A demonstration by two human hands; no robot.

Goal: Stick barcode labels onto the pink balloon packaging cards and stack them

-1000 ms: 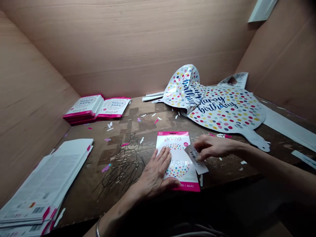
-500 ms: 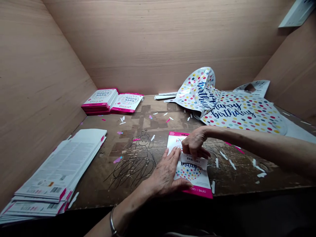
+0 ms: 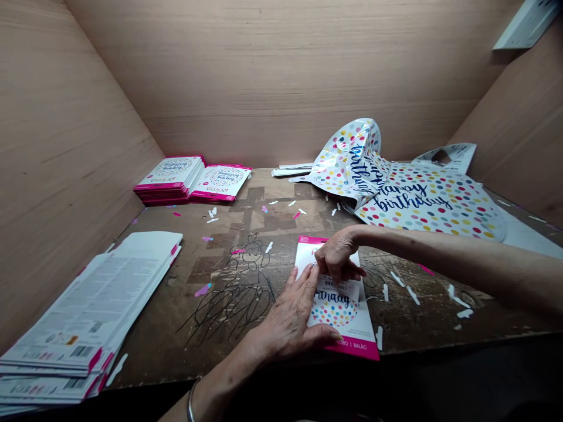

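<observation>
A pink-and-white balloon packet (image 3: 347, 328) lies flat near the front edge of the worn wooden table (image 3: 220, 305). My left hand (image 3: 292, 316) rests flat on its left side, fingers stretched out, pinning it down. My right hand (image 3: 336, 258) is bent over the packet's upper half, fingertips pinched and pressing a white barcode sticker (image 3: 345, 288) onto its face.
A stack of white printed cards (image 3: 83, 316) lies at the front left. Finished pink packets (image 3: 193, 181) are stacked at the back left. Polka-dot "happy birthday" foil balloons (image 3: 417, 199) lie at the back right. Paper scraps litter the table. Wooden walls close in three sides.
My right hand has carried the barcode sticker from beside the packet onto its face and moved it up toward the top. The left hand has stayed on the packet.
</observation>
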